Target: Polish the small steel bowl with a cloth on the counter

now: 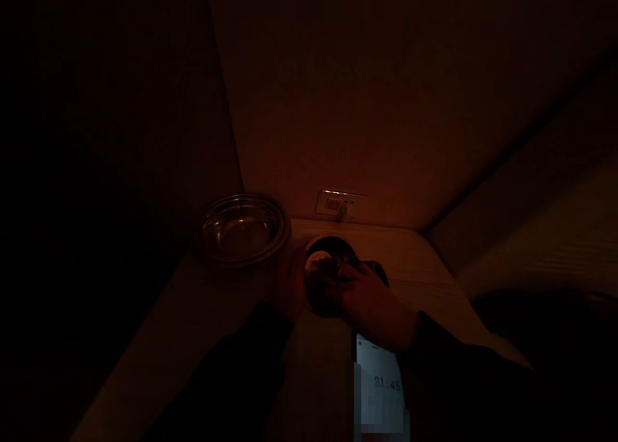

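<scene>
The scene is very dark. My left hand curls against the left side of a dark round bowl on a pale counter. My right hand reaches over the bowl's right side, fingers bent together over a small pale round object inside it. Whether the fingers grip that object is lost in the dark. Both arms wear dark sleeves.
A shiny steel bowl stands at the counter's back left. A wall socket plate sits on the wall behind. A lit phone screen showing a timer lies near my right wrist. Walls close in on the left and right.
</scene>
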### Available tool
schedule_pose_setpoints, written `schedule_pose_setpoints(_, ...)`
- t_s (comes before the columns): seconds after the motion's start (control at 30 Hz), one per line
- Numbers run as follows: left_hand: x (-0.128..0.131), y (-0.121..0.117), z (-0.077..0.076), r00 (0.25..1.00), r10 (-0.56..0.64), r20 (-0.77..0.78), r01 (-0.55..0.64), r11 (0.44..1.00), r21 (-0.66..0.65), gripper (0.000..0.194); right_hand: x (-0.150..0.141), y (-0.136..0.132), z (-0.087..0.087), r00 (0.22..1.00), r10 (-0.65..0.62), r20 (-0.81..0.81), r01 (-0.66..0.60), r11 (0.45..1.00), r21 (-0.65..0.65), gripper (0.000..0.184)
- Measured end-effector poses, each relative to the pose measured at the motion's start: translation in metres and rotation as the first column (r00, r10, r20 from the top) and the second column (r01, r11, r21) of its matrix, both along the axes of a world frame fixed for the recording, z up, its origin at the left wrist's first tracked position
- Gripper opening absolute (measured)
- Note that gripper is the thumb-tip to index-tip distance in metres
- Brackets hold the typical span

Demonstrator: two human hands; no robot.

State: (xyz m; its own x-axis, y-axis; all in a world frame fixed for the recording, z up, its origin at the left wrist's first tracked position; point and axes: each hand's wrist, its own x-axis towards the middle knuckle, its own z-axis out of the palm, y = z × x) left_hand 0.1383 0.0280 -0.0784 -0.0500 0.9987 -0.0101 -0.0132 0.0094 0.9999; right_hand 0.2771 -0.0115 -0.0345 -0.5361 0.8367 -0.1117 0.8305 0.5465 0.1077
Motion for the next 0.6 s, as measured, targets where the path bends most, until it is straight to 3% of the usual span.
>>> schedule_pose_setpoints(0.13, -0.002, 0.002, -0.003, 1.0, -0.02, -0.017, 0.02, 1.0, 0.007, 0.039, 0.012, -0.01, 0.0, 0.996, 0.071, -0.054, -0.072, 0.997, -0.023, 0.028)
schedule_pose_setpoints(0.3, -0.004, 0.01, -0.011, 0.995, -0.098, -0.018, 0.099, 0.994, 0.036, 0.039, 0.03, -0.031, -0.006, 0.998, 0.051, -0.025, -0.047, 0.987, 0.156, 0.035)
schedule_pose_setpoints(0.4, -0.004, 0.014, -0.014, 0.987, -0.109, -0.118, 0.114, 0.993, 0.031, 0.037, 0.038, -0.039, -0.01, 0.999, 0.045, -0.021, -0.039, 0.973, 0.226, 0.037)
schedule_pose_setpoints(0.6, -0.005, 0.017, -0.013, 0.938, -0.168, -0.302, 0.198, 0.978, 0.07, 0.037, 0.042, -0.043, -0.014, 0.999, 0.025, -0.04, -0.014, 0.97, 0.243, 0.034)
